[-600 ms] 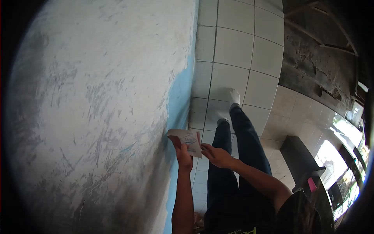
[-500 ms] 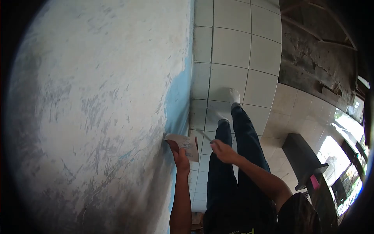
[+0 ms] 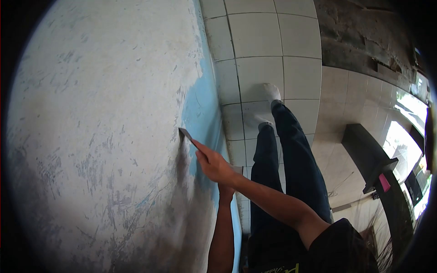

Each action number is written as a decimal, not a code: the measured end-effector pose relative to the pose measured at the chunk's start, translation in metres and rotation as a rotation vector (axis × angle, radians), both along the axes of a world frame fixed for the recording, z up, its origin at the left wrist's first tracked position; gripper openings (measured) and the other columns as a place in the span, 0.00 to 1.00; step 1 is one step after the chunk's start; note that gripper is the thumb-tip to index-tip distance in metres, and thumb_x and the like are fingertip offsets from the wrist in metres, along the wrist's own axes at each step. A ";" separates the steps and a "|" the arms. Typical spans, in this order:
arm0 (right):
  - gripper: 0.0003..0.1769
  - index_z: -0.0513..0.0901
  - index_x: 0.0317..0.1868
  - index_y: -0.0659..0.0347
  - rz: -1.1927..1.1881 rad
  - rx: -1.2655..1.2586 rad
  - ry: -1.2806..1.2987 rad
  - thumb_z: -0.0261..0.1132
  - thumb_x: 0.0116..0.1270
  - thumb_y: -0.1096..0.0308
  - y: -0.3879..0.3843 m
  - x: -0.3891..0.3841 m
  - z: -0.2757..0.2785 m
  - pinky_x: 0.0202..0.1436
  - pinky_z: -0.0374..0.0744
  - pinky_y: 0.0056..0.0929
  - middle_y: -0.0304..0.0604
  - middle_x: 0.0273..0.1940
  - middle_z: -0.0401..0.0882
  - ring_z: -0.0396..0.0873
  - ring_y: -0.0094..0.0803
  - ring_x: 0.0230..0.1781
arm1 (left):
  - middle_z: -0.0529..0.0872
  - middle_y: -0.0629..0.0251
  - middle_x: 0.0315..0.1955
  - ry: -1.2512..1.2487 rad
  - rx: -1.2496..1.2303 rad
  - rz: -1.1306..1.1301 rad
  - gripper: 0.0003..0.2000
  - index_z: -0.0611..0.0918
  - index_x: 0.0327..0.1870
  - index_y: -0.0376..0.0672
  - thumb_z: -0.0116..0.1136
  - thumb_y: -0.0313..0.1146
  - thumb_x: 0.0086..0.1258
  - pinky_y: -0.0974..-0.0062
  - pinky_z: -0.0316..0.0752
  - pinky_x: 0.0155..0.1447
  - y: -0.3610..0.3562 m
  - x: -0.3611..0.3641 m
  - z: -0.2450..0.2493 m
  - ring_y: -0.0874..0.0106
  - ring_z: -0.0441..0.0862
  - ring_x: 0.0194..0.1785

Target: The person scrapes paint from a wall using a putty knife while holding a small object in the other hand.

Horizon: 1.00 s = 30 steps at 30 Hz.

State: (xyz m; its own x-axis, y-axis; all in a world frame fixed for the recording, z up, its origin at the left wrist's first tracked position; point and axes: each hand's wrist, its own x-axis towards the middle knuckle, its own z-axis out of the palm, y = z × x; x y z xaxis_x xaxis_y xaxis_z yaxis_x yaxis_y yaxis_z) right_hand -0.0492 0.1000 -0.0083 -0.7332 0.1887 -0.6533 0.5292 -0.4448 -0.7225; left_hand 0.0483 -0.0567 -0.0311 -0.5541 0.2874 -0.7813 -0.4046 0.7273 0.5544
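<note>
My right hand is closed round a putty knife, its blade tip touching the wall along the edge between whitish filler and blue paint. Just beneath it, my left hand is mostly covered by the right one, so its fingers are hidden. Beside it shows a small brownish corner of a sandpaper sheet; the rest of the sheet is out of sight. Grey streaks and cracks mark the wall's surface.
White floor tiles run along the foot of the wall. My legs in dark jeans and my feet are close by. To the right stands a dark bench-like piece with a pink item near it.
My right hand has moved left and up, bringing the putty knife against the wall. The sandpaper in my left hand, in plain sight before, is now mostly hidden. The view has shifted slightly.
</note>
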 end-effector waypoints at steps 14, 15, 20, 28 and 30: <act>0.17 0.78 0.63 0.62 -0.185 0.174 0.074 0.57 0.77 0.70 0.002 -0.019 -0.011 0.51 0.80 0.35 0.54 0.51 0.81 0.83 0.43 0.46 | 0.73 0.55 0.66 -0.120 0.057 0.086 0.26 0.68 0.71 0.36 0.57 0.37 0.76 0.67 0.63 0.73 -0.009 0.000 -0.020 0.65 0.69 0.70; 0.17 0.78 0.62 0.62 -0.187 0.152 0.079 0.56 0.77 0.71 0.003 -0.018 -0.005 0.51 0.81 0.35 0.53 0.51 0.81 0.83 0.43 0.46 | 0.73 0.56 0.66 -0.125 0.053 0.086 0.26 0.68 0.71 0.36 0.57 0.37 0.76 0.68 0.63 0.72 -0.011 0.000 -0.018 0.65 0.69 0.69; 0.17 0.79 0.63 0.61 -0.204 0.036 0.037 0.58 0.77 0.70 0.011 -0.016 -0.001 0.41 0.81 0.32 0.50 0.49 0.83 0.83 0.33 0.35 | 0.74 0.56 0.64 -0.142 0.039 0.065 0.25 0.69 0.70 0.35 0.57 0.36 0.76 0.68 0.64 0.72 -0.022 0.004 -0.021 0.67 0.69 0.69; 0.17 0.80 0.62 0.60 -0.185 -0.009 -0.011 0.60 0.76 0.68 0.010 -0.008 0.016 0.34 0.79 0.28 0.46 0.37 0.85 0.81 0.27 0.27 | 0.75 0.57 0.62 -0.233 0.055 0.221 0.23 0.71 0.67 0.35 0.58 0.35 0.75 0.69 0.65 0.70 -0.006 0.000 -0.005 0.69 0.70 0.66; 0.17 0.81 0.62 0.60 -0.218 0.012 -0.037 0.61 0.76 0.67 0.012 -0.020 0.002 0.34 0.79 0.28 0.46 0.35 0.85 0.81 0.27 0.27 | 0.75 0.57 0.61 -0.165 0.030 0.184 0.23 0.71 0.67 0.36 0.58 0.36 0.75 0.69 0.66 0.69 -0.003 0.001 -0.006 0.69 0.71 0.65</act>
State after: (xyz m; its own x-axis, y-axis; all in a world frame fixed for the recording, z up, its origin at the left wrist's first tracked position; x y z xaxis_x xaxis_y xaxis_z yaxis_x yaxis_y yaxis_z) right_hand -0.0691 0.1117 -0.0060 -0.6501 0.3480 -0.6755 0.4473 -0.5433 -0.7105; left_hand 0.0492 -0.0601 -0.0373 -0.4650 0.2178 -0.8581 -0.6152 0.6175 0.4901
